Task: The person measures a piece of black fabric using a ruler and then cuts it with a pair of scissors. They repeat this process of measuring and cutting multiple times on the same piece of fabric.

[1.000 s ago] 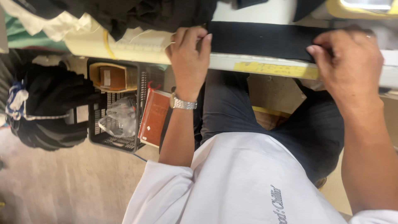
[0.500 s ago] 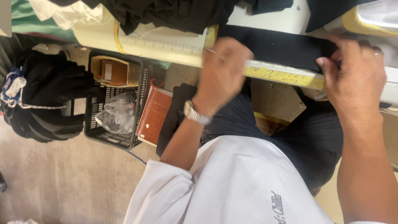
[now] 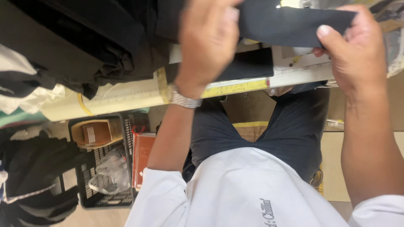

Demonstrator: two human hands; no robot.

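Your right hand [image 3: 357,50] pinches the end of a dark strip of fabric [image 3: 290,25], thumb on its near face and fingers curled behind it. Your left hand [image 3: 208,38] covers the strip's other end; it seems to be closed on the cloth, though the fingertips are blurred and partly cut off by the top edge of the view. The strip stretches between both hands, lifted just above the table edge [image 3: 126,98]. A yellow measuring tape [image 3: 235,87] runs along that edge, below your left wrist, which wears a metal wristwatch [image 3: 184,101]. A heap of black cloth [image 3: 84,42] lies on the table to the left. Below it on the floor stands a black crate [image 3: 105,199] holding a cardboard box [image 3: 94,132] and clear plastic.
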